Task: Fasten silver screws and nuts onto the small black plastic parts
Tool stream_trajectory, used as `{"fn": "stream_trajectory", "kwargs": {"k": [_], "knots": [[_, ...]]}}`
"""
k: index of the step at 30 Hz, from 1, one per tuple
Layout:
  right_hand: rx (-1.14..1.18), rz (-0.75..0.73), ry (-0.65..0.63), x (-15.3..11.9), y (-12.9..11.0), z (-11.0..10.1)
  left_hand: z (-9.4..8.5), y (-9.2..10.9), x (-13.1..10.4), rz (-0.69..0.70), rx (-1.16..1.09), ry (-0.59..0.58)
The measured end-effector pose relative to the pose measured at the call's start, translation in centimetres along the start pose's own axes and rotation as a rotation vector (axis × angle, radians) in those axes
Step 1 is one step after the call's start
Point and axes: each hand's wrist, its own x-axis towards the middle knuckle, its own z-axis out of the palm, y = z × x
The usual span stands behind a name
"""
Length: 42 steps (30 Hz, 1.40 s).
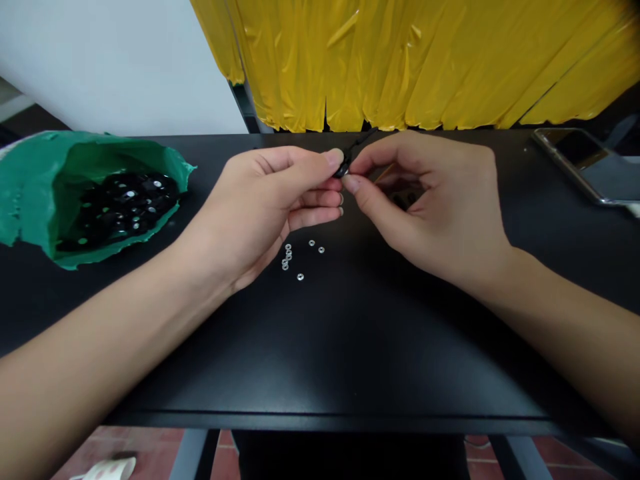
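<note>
My left hand (273,183) pinches a small black piece (344,167) between thumb and forefinger, above the far half of the table. The other left fingers stay loosely curled beneath it. From the other side, the thumb and forefinger of my right hand (440,200) close at the edge of the same piece. A tiny bright spot shows at the right fingertips; what they grip is too small to make out. Just below the hands, several small silver rings (287,257) lie on the black table (340,347), some bunched together and a few apart.
An open green bag (35,193) on the left holds many shiny black pieces (133,200) with silvery spots. A phone (590,163) lies at the far right. Yellow plastic strips (400,67) hang behind the table, beside a white panel (120,60).
</note>
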Motion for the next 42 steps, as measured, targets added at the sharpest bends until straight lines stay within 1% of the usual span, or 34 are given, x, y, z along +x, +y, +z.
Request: {"fn": "stream_trajectory", "kwargs": {"k": [8,15,18,21,26,30,32,35,37,40,42], "knots": [[-0.009,0.011,-0.020,0.1,-0.2,-0.1,-0.1,-0.1,0.0,0.021,0.052,-0.001],[0.043,0.029,-0.021,0.2,-0.5,-0.1,0.1,0.1,0.0,-0.034,0.026,0.020],[0.023,0.005,-0.030,0.2,-0.5,-0.1,0.1,0.1,0.0,-0.042,0.030,0.012],[-0.087,-0.053,-0.038,0.1,-0.3,-0.1,0.2,0.2,-0.1,-0.044,0.038,0.025],[-0.373,-0.198,-0.080,-0.1,-0.1,-0.2,0.5,0.4,-0.2,-0.073,0.046,0.070],[-0.461,-0.263,-0.086,0.0,0.0,-0.5,0.4,0.5,-0.2,-0.088,-0.013,0.081],[-0.473,-0.279,-0.085,0.1,0.0,-0.6,0.3,0.6,-0.2,-0.105,-0.041,0.082],[-0.478,-0.344,-0.017,0.1,0.1,-0.7,0.3,0.6,-0.2,-0.163,-0.071,0.081],[-0.457,-0.383,0.021,0.1,0.1,-0.8,0.3,0.5,-0.1,-0.174,-0.090,0.065],[-0.384,-0.338,-0.007,0.2,-0.1,-1.1,0.1,0.5,0.0,-0.155,-0.086,0.013],[-0.306,-0.305,-0.026,0.5,-0.1,-1.5,-0.2,0.7,0.1,-0.172,-0.071,-0.039]]}}
